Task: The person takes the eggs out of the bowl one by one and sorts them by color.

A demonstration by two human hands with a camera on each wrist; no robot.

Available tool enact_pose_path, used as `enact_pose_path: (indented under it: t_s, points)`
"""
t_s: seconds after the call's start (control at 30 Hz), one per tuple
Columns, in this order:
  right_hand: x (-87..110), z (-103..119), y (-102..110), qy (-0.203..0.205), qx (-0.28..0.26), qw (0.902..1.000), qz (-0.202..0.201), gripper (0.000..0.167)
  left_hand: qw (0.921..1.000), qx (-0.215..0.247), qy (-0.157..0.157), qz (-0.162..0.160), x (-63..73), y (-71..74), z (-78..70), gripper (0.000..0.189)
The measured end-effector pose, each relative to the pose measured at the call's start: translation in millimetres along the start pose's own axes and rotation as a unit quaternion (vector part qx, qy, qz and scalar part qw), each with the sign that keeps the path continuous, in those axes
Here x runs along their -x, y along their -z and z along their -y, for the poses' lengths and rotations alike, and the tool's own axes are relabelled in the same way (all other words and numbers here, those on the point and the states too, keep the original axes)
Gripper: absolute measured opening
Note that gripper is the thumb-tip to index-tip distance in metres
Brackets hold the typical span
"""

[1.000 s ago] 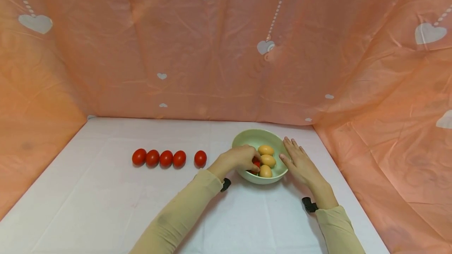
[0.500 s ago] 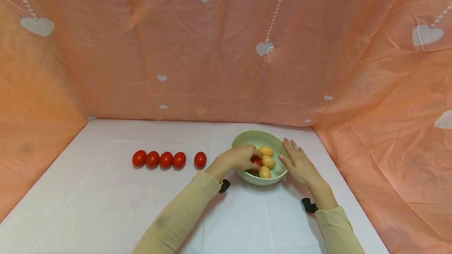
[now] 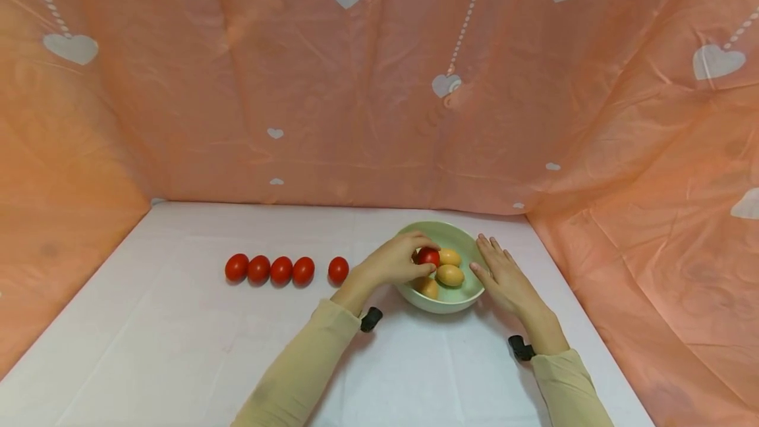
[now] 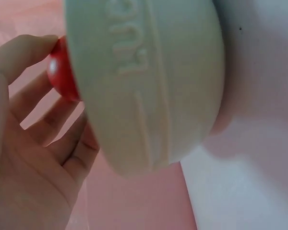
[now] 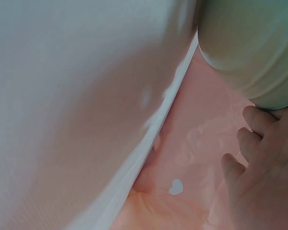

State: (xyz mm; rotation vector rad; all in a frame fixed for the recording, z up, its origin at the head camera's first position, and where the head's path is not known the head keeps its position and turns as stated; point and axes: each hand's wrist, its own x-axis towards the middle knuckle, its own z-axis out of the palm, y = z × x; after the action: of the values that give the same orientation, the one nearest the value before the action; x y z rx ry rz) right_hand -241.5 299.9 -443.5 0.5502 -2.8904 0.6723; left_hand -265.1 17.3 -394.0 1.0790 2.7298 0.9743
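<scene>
My left hand (image 3: 398, 259) reaches over the near left rim of a pale green bowl (image 3: 440, 306) and pinches a red egg-shaped tomato (image 3: 429, 257) between thumb and fingers. In the left wrist view, the tomato (image 4: 62, 72) shows at the bowl's rim, partly hidden by the bowl wall (image 4: 134, 110). Several yellow-tan egg-shaped pieces, one of them a yellow egg shape (image 3: 450, 275), lie inside the bowl. My right hand (image 3: 504, 277) rests its straight fingers against the bowl's right side. In the right wrist view, those fingers (image 5: 252, 141) touch the bowl's outer wall (image 5: 259, 52).
A row of red tomatoes (image 3: 281, 271) lies on the white-covered table (image 3: 178, 335) left of the bowl. One more red tomato (image 3: 338, 270) sits apart, nearer the bowl. Orange heart-printed cloth (image 3: 356, 104) stands behind and at both sides.
My left hand has lifted the red tomato up from the bowl's lower left. A yellow piece beneath has shifted left. The right hand stays at the bowl's side.
</scene>
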Motion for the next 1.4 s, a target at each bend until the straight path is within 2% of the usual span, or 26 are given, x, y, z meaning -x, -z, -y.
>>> enact_pose_path:
  t_s: [0.33,0.53,0.73,0.87,1.13,1.4]
  points:
    - [1.9,-2,-1,-0.001,-0.003,1.0000,0.002,0.070,0.9942,0.056,-0.003,-0.092,23.4,10.7,14.7,0.040]
    - [4.4,-3,-2,-0.004,-0.003,1.0000,0.003,0.070,0.9898,0.034,0.005,-0.138,38.2,16.1,27.1,0.045]
    - [6.1,-3,-1,-0.006,-0.004,1.0000,0.000,0.070,0.9858,0.001,0.035,-0.164,52.2,22.8,40.8,0.050]
    - [6.1,-2,-2,-0.007,-0.002,1.0000,0.002,0.070,0.9859,-0.022,0.058,-0.156,59.9,25.1,51.2,0.050]
    - [3.9,-2,-3,-0.003,-0.003,1.0000,0.000,0.069,0.9889,-0.042,0.092,-0.109,67.0,29.9,64.8,0.049]
    - [0.9,-1,-1,0.000,-0.001,1.0000,0.002,0.069,0.9906,-0.073,0.084,-0.079,69.2,30.4,73.4,0.045]
